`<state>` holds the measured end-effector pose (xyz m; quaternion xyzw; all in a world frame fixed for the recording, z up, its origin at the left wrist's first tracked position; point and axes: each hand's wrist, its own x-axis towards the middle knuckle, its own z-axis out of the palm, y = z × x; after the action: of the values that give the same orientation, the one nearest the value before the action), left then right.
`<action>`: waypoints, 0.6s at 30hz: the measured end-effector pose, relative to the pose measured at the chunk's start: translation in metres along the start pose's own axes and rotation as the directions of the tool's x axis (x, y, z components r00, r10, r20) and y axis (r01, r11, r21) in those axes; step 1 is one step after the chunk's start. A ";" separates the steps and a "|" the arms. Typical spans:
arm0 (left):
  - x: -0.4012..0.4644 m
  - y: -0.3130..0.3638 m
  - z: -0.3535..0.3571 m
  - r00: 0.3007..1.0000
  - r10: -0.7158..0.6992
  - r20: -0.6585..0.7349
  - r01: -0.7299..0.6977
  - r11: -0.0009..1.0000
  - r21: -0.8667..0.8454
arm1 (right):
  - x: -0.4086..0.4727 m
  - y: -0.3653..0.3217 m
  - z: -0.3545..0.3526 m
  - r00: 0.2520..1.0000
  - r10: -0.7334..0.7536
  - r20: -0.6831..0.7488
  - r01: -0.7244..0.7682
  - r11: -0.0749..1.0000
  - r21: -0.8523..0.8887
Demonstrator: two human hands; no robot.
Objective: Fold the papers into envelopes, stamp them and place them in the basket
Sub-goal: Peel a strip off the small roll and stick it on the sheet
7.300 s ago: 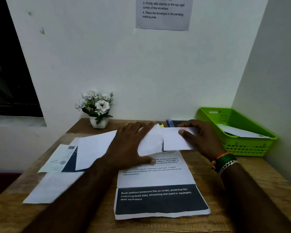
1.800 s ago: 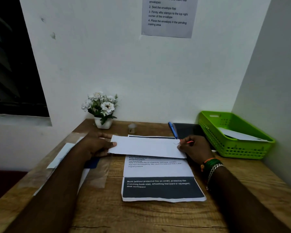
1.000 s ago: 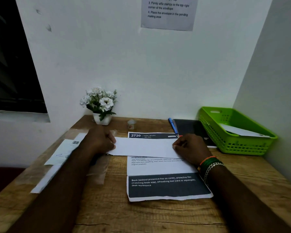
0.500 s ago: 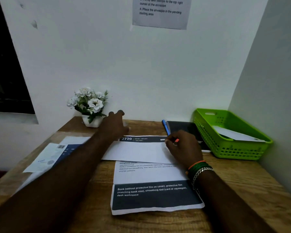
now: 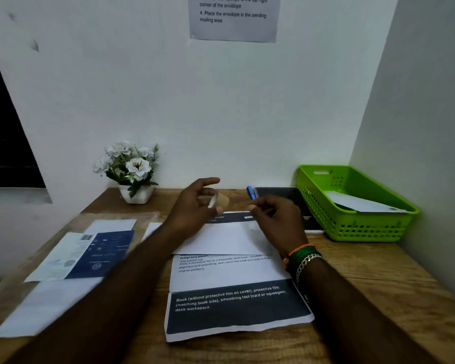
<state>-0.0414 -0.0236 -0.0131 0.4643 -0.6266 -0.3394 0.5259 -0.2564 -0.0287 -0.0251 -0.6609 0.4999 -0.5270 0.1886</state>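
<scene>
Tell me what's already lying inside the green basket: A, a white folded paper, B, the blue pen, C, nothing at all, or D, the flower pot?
A: a white folded paper lies inside the green basket, while the blue pen and the flower pot stand outside it on the desk.

Open wooden desk (image 5: 365,264) between printed sheet (image 5: 234,306) and green basket (image 5: 352,227); flowerpot (image 5: 135,194) far left.
</scene>
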 end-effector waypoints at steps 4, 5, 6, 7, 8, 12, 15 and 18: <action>-0.015 0.000 0.007 0.991 0.050 0.120 -0.039 0.995 -0.092 | -0.007 -0.013 0.005 0.986 -0.027 0.164 -0.006 0.980 0.197; -0.016 0.002 0.009 0.989 0.061 0.137 -0.045 0.992 -0.115 | -0.008 -0.014 0.006 0.982 -0.035 0.186 -0.007 0.975 0.222; -0.017 0.003 0.011 0.986 0.072 0.148 -0.052 0.990 -0.132 | -0.008 -0.015 0.006 0.979 -0.044 0.201 -0.007 0.969 0.246; -0.018 0.004 0.012 0.984 0.086 0.159 -0.063 0.988 -0.140 | -0.008 -0.014 0.005 0.976 -0.052 0.211 -0.007 0.963 0.269; -0.018 0.004 0.013 0.982 0.096 0.165 -0.072 0.987 -0.144 | -0.007 -0.013 0.005 0.973 -0.056 0.222 -0.012 0.956 0.294; -0.020 0.007 0.014 0.977 0.118 0.178 -0.087 0.981 -0.174 | -0.007 -0.014 0.003 0.963 -0.033 0.269 -0.086 0.903 0.422; -0.021 0.010 0.016 0.973 0.131 0.192 -0.086 0.970 -0.229 | -0.008 -0.019 0.002 0.958 -0.014 0.285 -0.128 0.871 0.474; -0.020 0.009 0.016 0.986 0.094 0.140 -0.055 0.963 -0.263 | -0.010 -0.023 0.000 0.962 -0.017 0.273 -0.136 0.835 0.533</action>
<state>-0.0585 -0.0030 -0.0149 0.3409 -0.6322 -0.4320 0.5454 -0.2453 -0.0108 -0.0124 -0.6282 0.3190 -0.5477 0.4513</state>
